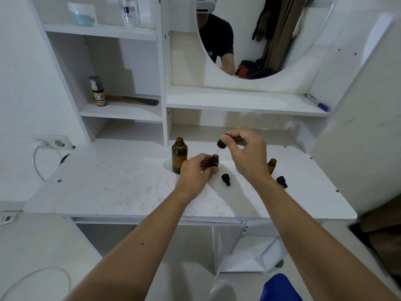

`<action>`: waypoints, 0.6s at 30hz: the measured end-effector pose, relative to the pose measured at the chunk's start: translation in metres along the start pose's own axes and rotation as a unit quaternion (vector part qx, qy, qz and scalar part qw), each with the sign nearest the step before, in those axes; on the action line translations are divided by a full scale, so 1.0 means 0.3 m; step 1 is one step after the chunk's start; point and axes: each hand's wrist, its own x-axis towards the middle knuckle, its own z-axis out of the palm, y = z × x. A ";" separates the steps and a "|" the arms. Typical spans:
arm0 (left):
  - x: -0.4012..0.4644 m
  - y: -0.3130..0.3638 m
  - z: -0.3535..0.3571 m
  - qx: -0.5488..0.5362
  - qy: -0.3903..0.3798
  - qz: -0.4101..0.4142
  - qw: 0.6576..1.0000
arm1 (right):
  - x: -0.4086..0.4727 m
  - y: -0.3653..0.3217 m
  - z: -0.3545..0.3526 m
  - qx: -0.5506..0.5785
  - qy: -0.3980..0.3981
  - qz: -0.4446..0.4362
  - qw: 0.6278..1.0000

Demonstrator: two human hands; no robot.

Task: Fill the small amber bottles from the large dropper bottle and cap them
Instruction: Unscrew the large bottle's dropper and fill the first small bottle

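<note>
White all over, the vanity desk (130, 187) carries scuffed stains on its top and stands below open shelves and a round mirror (267, 35). Three amber bottles are in sight: one large bottle (179, 156), uncapped and upright at the centre rear, and two small ones. The first small bottle (215, 161) stands just right of the large one, its mouth open; the second small bottle (271, 165) stands further right, partly hidden behind the right forearm, also open. Two black caps lie loose on the desk, one cap (225, 179) in front of the first small bottle and another cap (282, 181) near the second. The left hand (195, 172) reaches forward and its fingers curl round the first small bottle, gripping it on the desk. The right hand (245, 148) is raised above it, wrist bent, fingertips pinching the black dropper bulb (221, 143), with the thin glass tube pointing down toward that bottle's mouth.
</note>
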 end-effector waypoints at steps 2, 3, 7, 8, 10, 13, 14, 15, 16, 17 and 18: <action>-0.004 0.000 -0.002 0.003 -0.002 0.000 1.000 | -0.004 -0.005 -0.005 0.007 -0.005 -0.001 1.000; -0.010 0.001 -0.003 0.002 -0.002 0.001 1.000 | -0.005 -0.010 -0.010 0.009 -0.005 0.000 1.000; -0.038 0.015 -0.017 0.013 -0.014 0.001 1.000 | 0.014 -0.048 -0.041 0.028 0.018 0.019 0.999; -0.046 0.020 -0.022 0.022 -0.015 -0.001 1.000 | 0.021 -0.062 -0.051 0.036 0.026 0.022 0.999; -0.071 0.029 -0.036 0.043 -0.006 -0.004 0.999 | 0.033 -0.091 -0.067 0.046 0.039 0.016 0.998; -0.142 0.030 -0.086 0.061 0.013 -0.007 0.998 | 0.051 -0.135 -0.073 0.071 0.047 -0.003 0.996; -0.168 0.022 -0.114 0.062 0.023 -0.011 0.998 | 0.059 -0.145 -0.069 0.081 0.048 -0.005 0.996; -0.193 0.012 -0.150 0.063 0.036 -0.016 0.997 | 0.066 -0.156 -0.063 0.091 0.047 -0.006 0.995; -0.213 -0.002 -0.191 0.063 0.049 -0.023 0.997 | 0.072 -0.166 -0.055 0.101 0.044 -0.007 0.994; -0.229 -0.019 -0.235 0.058 0.060 -0.033 0.996 | 0.077 -0.178 -0.045 0.112 0.040 -0.009 0.993; -0.244 -0.036 -0.280 0.043 0.069 -0.046 0.996 | 0.081 -0.190 -0.034 0.120 0.038 -0.011 0.992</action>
